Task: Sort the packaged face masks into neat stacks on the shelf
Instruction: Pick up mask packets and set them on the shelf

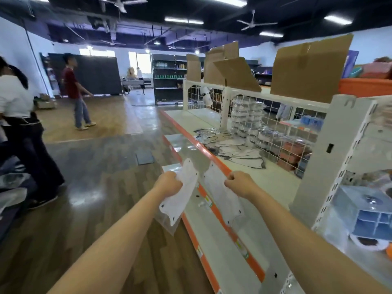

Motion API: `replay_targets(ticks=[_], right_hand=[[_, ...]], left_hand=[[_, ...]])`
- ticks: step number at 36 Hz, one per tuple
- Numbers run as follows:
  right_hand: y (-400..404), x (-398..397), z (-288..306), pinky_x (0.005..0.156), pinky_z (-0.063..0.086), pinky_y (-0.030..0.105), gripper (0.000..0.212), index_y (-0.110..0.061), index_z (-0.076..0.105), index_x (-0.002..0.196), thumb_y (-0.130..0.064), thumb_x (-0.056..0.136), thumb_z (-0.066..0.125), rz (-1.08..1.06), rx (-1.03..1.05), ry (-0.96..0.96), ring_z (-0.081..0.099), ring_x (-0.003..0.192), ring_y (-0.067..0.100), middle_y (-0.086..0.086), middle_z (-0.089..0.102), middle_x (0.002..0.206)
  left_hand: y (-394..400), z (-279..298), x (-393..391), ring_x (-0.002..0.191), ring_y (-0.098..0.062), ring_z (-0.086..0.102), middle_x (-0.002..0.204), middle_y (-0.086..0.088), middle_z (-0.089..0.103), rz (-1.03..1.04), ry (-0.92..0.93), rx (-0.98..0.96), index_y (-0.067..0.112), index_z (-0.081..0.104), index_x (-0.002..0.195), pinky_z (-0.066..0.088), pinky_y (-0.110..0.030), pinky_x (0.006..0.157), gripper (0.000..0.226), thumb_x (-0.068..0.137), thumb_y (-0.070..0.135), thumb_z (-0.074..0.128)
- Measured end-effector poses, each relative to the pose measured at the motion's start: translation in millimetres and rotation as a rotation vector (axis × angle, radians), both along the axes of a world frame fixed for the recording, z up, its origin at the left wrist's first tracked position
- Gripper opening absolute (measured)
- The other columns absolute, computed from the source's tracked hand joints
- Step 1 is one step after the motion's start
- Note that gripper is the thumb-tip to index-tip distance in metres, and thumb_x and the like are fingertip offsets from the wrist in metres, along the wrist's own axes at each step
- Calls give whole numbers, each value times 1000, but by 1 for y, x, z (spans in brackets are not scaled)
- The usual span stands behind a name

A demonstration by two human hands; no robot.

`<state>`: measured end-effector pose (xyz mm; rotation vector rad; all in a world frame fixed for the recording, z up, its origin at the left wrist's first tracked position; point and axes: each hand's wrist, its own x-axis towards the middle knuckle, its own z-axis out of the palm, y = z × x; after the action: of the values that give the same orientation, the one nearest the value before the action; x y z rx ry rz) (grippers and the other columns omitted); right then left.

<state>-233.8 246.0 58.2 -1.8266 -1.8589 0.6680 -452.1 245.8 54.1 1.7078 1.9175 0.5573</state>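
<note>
Shelf (pixel 250 179) with orange front edge runs away from camera. Left hand (pixel 168 184) grips a white packaged mask (pixel 180 196), held off the shelf's front edge, over the floor. Right hand (pixel 240 184) grips a second packaged mask (pixel 220 194), held over the shelf's edge; fingers curl under, fingertips hidden. Loose masks (pixel 239 151) lie scattered farther along the shelf; behind them a tall stack (pixel 247 117) stands against the wire grid (pixel 282 132), its contents too blurred to read.
</note>
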Motion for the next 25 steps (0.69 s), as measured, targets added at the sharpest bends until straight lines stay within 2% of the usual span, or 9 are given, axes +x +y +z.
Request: replay_targets(ticks=[2, 4, 10, 13, 16, 18, 22, 25], right_hand=[[18, -1, 3, 49, 28, 25, 23, -15, 40, 66, -13, 87, 49, -4, 6, 24, 37, 57, 14, 0, 43, 68], [38, -2, 9, 49, 27, 25, 21, -15, 40, 68, -11, 87, 48, -6, 27, 40, 36, 57, 14, 0, 41, 67], [93, -11, 22, 49, 16, 30, 34, -17, 25, 61, -6, 86, 44, 43, 90, -38, 24, 52, 15, 1, 28, 57], [118, -18, 17, 49, 20, 29, 30, -16, 29, 63, -8, 88, 43, 23, 88, -28, 31, 56, 16, 1, 34, 62], [140, -25, 11, 50, 23, 28, 28, -15, 32, 64, -9, 88, 43, 22, 69, -32, 33, 58, 15, 1, 37, 65], [155, -32, 8, 52, 24, 29, 20, -13, 36, 71, -9, 89, 44, 14, 49, -26, 34, 62, 16, 1, 39, 69], [190, -51, 2, 53, 23, 30, 12, -12, 39, 79, -11, 90, 42, 7, 25, -33, 33, 61, 14, 2, 39, 71], [218, -70, 1, 52, 23, 29, 16, -14, 38, 76, -12, 91, 41, -23, 22, -14, 33, 59, 13, 1, 39, 69]], left_hand=[[17, 6, -3, 112, -30, 53, 125, -15, 55, 6, 12, 9, 5, 50, 130, 41, -31, 82, 39, 93, 19, 47], [38, 14, -7, 113, -31, 53, 124, -17, 56, 2, 33, 36, 2, 51, 127, 42, -31, 83, 36, 94, 16, 45], [87, 26, -12, 91, -28, 51, 112, -19, 56, 9, 14, 70, -2, 52, 117, 38, -30, 71, 29, 91, 11, 47], [103, 23, -13, 90, -28, 53, 103, -19, 55, 6, -14, 65, -4, 53, 118, 41, -34, 71, 31, 91, 9, 47], [122, 20, -17, 95, -31, 55, 115, -22, 57, 2, -10, 71, -4, 55, 115, 41, -31, 73, 28, 90, 6, 46], [138, 17, -25, 88, -26, 51, 115, -21, 57, 2, -28, 75, -3, 55, 115, 38, -26, 69, 28, 89, 5, 47], [177, 14, -47, 82, -19, 46, 93, -10, 50, -17, -47, 49, -2, 54, 115, 36, -24, 63, 28, 89, 8, 50], [208, 14, -70, 84, -21, 48, 93, -8, 49, -48, -31, 29, 0, 54, 115, 37, -25, 62, 29, 88, 11, 49]])
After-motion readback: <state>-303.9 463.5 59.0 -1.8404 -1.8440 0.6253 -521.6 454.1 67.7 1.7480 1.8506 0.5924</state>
